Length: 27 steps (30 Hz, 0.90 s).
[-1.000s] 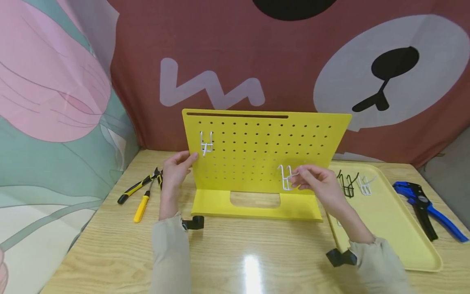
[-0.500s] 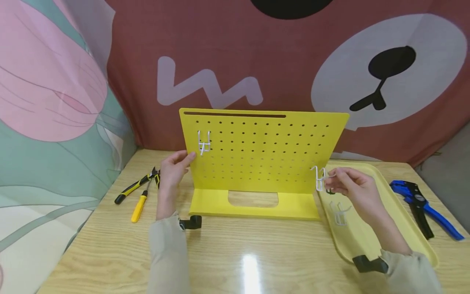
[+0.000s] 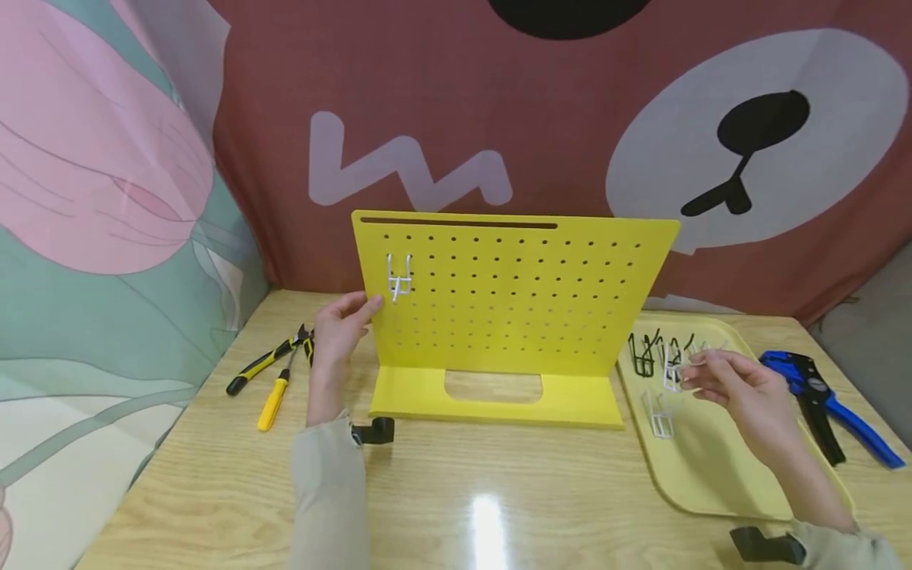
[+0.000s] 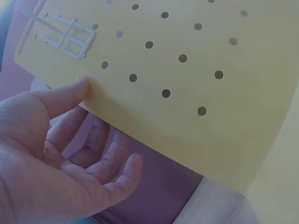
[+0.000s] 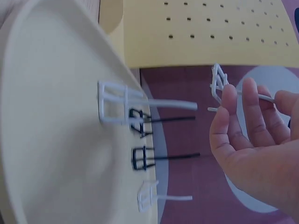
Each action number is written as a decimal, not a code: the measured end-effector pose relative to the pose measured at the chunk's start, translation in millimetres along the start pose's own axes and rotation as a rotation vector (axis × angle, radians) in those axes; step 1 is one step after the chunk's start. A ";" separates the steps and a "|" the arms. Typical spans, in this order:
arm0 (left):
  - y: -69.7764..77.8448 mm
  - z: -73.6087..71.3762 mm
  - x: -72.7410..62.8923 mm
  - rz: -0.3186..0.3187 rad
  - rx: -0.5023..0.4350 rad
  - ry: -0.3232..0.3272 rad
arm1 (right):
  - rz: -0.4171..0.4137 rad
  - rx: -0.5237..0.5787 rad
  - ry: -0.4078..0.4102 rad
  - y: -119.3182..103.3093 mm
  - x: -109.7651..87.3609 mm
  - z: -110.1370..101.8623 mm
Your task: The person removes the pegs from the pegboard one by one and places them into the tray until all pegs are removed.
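Observation:
My left hand holds the left edge of a yellow pegboard that stands upright on its base. In the left wrist view its thumb presses the front face while the other fingers curl behind the edge. A white wire hook hangs at the board's upper left. Over the right-hand tray, my right hand pinches another white wire hook by its prong. Below and around it in the tray sit black wire hooks and more white hooks, one white hook nearer the front.
Blue cable pliers lie right of the tray on the wooden table. Left of the board are a yellow-handled screwdriver and black-and-yellow pliers, partly behind the left hand. A printed cloth hangs behind everything.
My right hand has carried the white wire hook from in front of the board's lower right across to over the tray. The left hand keeps its hold on the board's edge.

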<state>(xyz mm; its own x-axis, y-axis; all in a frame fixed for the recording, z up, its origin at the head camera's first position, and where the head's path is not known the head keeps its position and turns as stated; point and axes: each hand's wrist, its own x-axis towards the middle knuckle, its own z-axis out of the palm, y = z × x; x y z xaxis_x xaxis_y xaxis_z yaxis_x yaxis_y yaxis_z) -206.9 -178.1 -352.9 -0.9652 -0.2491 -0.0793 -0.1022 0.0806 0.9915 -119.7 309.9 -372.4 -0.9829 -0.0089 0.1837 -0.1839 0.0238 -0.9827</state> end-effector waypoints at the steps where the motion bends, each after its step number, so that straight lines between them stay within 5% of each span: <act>1: -0.2 0.2 0.1 0.001 -0.003 -0.001 | 0.008 -0.012 0.017 -0.5 -1.7 -3.3; 18: -0.4 0.5 1.1 -0.001 -0.017 -0.007 | 0.156 -0.158 -0.017 15.6 -15.1 -49.3; 27: -0.5 0.8 0.1 0.004 -0.023 -0.007 | 0.176 -0.436 -0.053 29.5 -14.1 -51.6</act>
<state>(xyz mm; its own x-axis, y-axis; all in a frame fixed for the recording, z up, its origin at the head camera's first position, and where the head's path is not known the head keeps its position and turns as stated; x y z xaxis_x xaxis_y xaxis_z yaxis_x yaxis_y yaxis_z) -207.2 -177.4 -353.5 -0.9674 -0.2417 -0.0760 -0.0928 0.0588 0.9939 -111.5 362.3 -402.7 -0.9998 -0.0176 0.0025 -0.0101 0.4470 -0.8945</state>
